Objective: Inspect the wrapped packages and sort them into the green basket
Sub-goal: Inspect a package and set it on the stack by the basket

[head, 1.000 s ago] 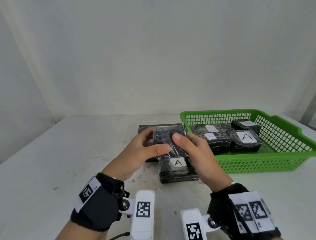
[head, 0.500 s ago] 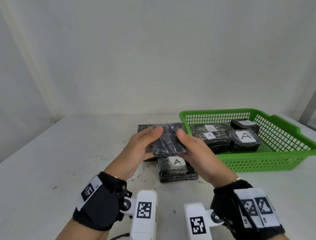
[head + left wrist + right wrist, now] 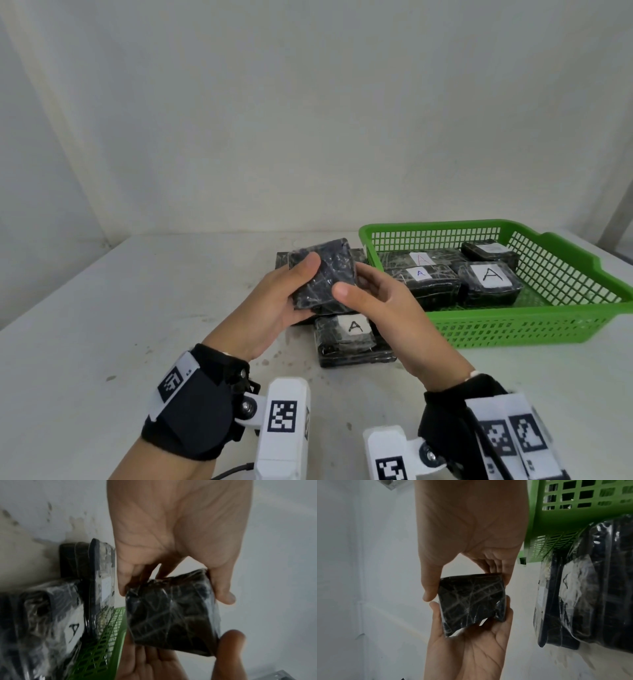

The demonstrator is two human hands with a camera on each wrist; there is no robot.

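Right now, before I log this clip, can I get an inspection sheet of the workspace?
Surface: white table, scuffed with dark specks.
Job's things: green basket holds four wrapped packages, three showing A labels; an A-labelled package lies on the table; a flat package lies behind it.
Clutter: nothing seen.
Grippers: left hand and right hand both grip a held package, no label showing.
Cables: black cable near the left wrist.
Surroundings: plain white wall.

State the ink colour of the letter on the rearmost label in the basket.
Red, on the label; seen best in the head view.
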